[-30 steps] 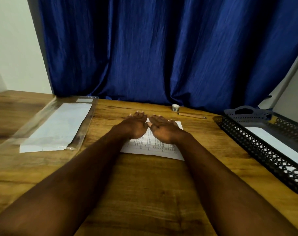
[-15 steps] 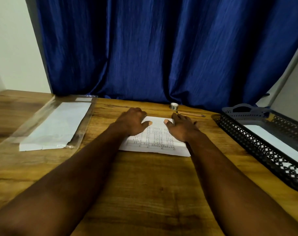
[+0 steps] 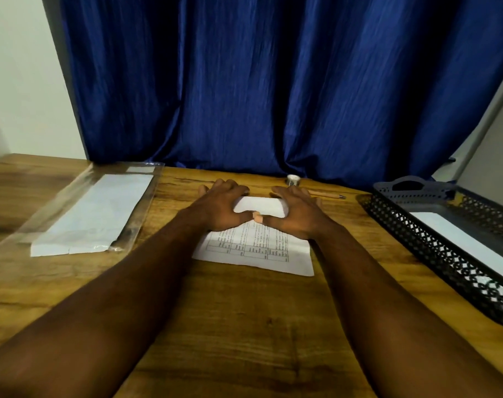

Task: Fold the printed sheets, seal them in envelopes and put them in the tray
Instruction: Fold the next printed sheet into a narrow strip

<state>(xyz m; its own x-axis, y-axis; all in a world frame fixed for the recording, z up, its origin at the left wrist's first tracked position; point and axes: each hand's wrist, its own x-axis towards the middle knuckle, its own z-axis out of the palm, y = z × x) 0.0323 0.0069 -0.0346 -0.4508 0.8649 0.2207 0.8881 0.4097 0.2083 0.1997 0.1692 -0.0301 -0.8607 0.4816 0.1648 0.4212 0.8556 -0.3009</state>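
A printed sheet (image 3: 253,248) with a table on it lies on the wooden desk in front of me. Its far part is turned over towards me, so the blank white back shows between my hands. My left hand (image 3: 218,205) and my right hand (image 3: 299,214) hold this flap from either side, fingers arched over its far edge and thumb tips meeting at its near edge. White envelopes (image 3: 95,214) lie in a clear plastic sleeve at the left. The black mesh tray (image 3: 417,248) stands at the right with a white envelope (image 3: 457,237) in it.
A small roll of tape (image 3: 292,179) and a pen (image 3: 326,193) lie just beyond my right hand. A blue curtain hangs behind the desk. Bare wood stretches between the sheet and me.
My hands went from the middle of the sheet out to its sides, then to its far end. That end is now turned over towards me, white back up.
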